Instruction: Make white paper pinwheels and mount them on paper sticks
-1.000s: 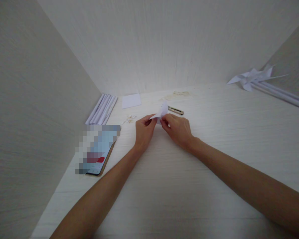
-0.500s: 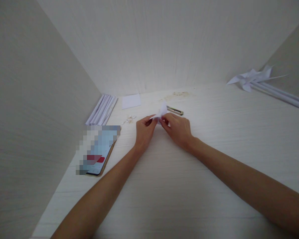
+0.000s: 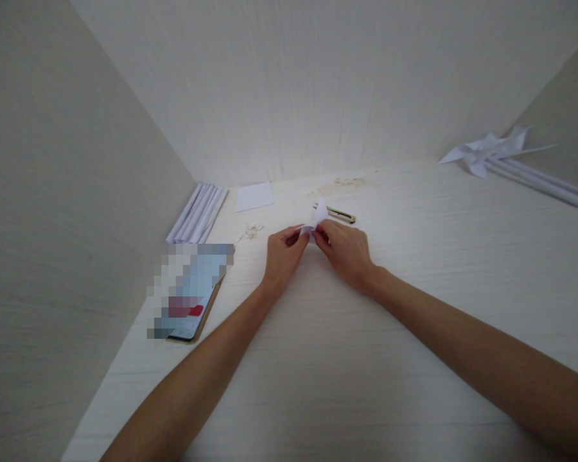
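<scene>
A small piece of white paper [image 3: 320,213], bent into a curve, is between my two hands above the pale table. My left hand [image 3: 284,255] pinches its left, lower side with thumb and fingers. From the other side my right hand [image 3: 343,247] grips the paper, fingers bunched close to the left fingertips. A utility knife [image 3: 341,215] lies on the table just behind my right hand, partly covered by the paper. The fingers hide much of the paper, so its folds are hard to make out.
At the left lie several rolled paper tubes [image 3: 197,213], with a phone [image 3: 192,301] in front of them. A white paper square [image 3: 254,196] and paper scraps [image 3: 251,231] lie nearby. Paper pinwheels [image 3: 486,154] on sticks rest at the far right. Walls rise behind and at both sides.
The paper has curled over more and its upright part sits lower. My left hand has shifted slightly right, towards the right hand, which has barely moved.
</scene>
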Available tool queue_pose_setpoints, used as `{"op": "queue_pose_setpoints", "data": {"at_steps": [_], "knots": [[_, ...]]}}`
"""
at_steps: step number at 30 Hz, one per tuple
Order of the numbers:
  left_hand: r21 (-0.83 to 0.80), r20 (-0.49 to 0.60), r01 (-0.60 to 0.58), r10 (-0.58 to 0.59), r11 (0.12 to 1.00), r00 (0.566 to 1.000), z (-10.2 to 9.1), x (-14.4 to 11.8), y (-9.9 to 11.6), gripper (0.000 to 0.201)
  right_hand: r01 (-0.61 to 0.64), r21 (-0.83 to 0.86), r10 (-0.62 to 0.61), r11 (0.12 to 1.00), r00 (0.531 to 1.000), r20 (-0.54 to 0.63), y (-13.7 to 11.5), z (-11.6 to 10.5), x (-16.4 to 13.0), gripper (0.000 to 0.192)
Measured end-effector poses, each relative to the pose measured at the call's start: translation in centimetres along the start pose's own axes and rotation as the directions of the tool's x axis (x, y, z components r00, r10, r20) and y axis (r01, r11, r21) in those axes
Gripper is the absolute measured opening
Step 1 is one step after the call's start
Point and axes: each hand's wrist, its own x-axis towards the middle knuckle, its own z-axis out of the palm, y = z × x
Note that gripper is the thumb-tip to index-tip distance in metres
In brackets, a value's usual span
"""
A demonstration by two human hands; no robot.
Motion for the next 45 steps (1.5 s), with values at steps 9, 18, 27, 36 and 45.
{"op": "queue_pose_setpoints", "data": {"at_steps": [9, 18, 27, 36, 45], "knots": [[-0.124, -0.086, 0.059, -0.070, 0.991, 0.994, -0.14, 0.32, -0.27, 0.013, 0.058, 0.240, -0.027, 0.969, 0.991, -0.128, 0.51, 0.34, 0.20, 0.019], [-0.111, -0.103, 0.067, -0.078, 0.992, 0.992, -0.06, 0.34, -0.12, 0.011, 0.041, 0.295, -0.002, 0.955, 0.991, -0.132, 0.57, 0.29, 0.22, 0.017], [-0.045, -0.115, 0.063, -0.068, 0.997, 0.991, -0.16, 0.45, -0.50, 0.010, 0.052, 0.275, -0.017, 0.960, 0.992, -0.127, 0.55, 0.18, 0.25, 0.015], [-0.040, -0.055, 0.015, -0.017, 0.999, 0.998, -0.11, 0.28, -0.16, 0.007, 0.091, 0.262, -0.059, 0.961, 0.990, -0.126, 0.72, 0.28, 0.14, 0.016], [0.013, -0.037, 0.026, -0.026, 1.000, 0.999, -0.17, 0.28, 0.00, 0.010, 0.145, 0.262, -0.095, 0.954, 0.977, -0.193, 0.78, 0.57, 0.18, 0.015]]}}
